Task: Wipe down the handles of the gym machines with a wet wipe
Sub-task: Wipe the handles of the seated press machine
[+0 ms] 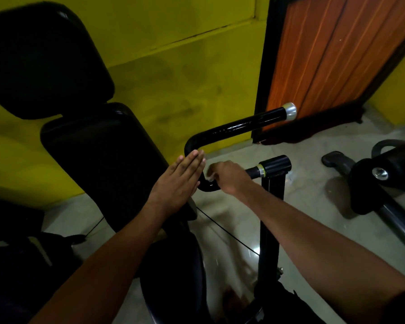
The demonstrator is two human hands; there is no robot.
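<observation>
1. The room had a yellow wall (173, 66), a glossy grey tiled floor (313, 195) and an orange panelled door (337, 54) in a dark frame.
2. A black U-bent handle (243, 125) with a silver end cap (290, 111) stood beside black back pads (98, 160).
3. The left hand (178, 181) lay flat against the handle's bend, with its fingers straight and together.
4. The right hand (227, 176) curled round the handle's lower bar, pressing the white wet wipe (209, 174) onto it.
5. A second dark machine (384, 178) stood at the right.
</observation>
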